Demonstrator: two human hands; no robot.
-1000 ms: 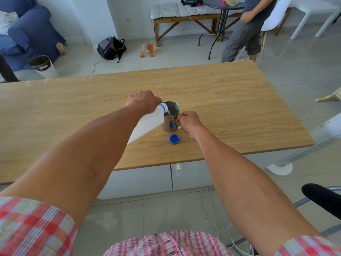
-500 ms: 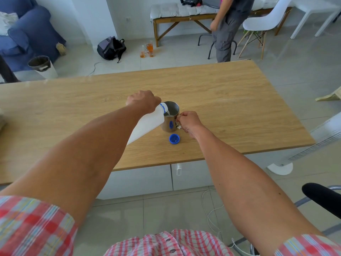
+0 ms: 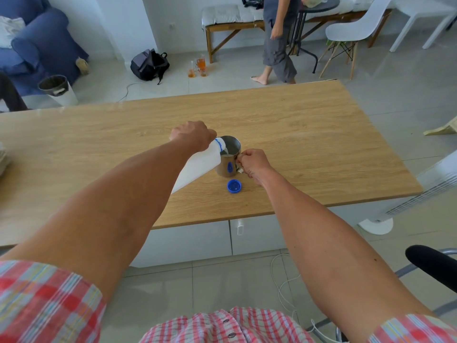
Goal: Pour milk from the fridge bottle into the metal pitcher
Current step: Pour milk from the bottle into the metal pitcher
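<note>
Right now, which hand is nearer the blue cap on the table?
Right. The right hand grips the pitcher handle, just above-right of the blue cap. The left hand is farther, up-left, holding the tilted milk bottle.

home living room | blue sofa [image 3: 42, 45] | cushioned bench [image 3: 232, 18] | wooden table [image 3: 296, 134] | tiled floor [image 3: 408, 78]

Centre: metal pitcher [image 3: 228, 159] hemmed by tilted milk bottle [image 3: 197, 169] on its left, right hand [image 3: 252, 163] at its handle | Near side: blue cap [image 3: 234, 186] lies just before the pitcher | Table [image 3: 321, 144]: bare wood far, left and right, open to approach
</note>
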